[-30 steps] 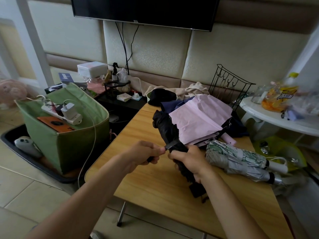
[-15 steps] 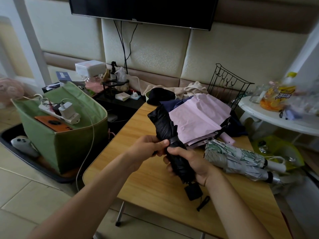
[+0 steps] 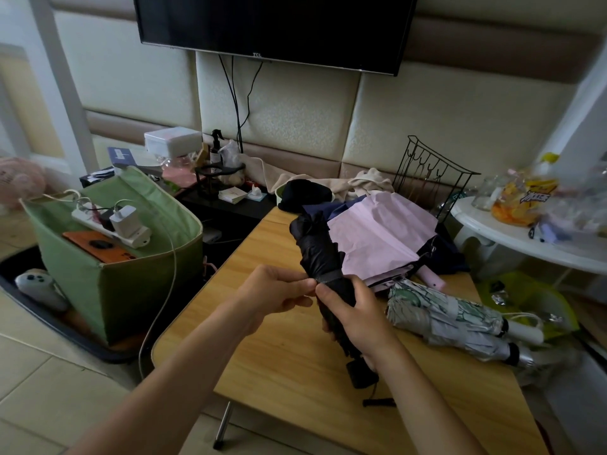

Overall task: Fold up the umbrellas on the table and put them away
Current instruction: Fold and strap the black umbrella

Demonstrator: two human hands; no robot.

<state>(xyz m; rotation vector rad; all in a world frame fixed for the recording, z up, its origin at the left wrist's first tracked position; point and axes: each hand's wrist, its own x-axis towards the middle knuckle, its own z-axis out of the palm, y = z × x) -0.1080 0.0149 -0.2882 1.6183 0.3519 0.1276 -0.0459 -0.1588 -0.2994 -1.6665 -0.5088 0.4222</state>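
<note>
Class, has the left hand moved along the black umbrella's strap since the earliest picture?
Yes. The left hand closed rightwards against the black umbrella, strap now wrapped.

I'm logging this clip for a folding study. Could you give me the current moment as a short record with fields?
setting: wooden table under a wall TV
in hand: black umbrella, rolled, held above the table
right hand: grips the umbrella's lower part
left hand: pinches the strap around the canopy
folded already: patterned umbrella, lying on the table
not folded: pink umbrella
</note>
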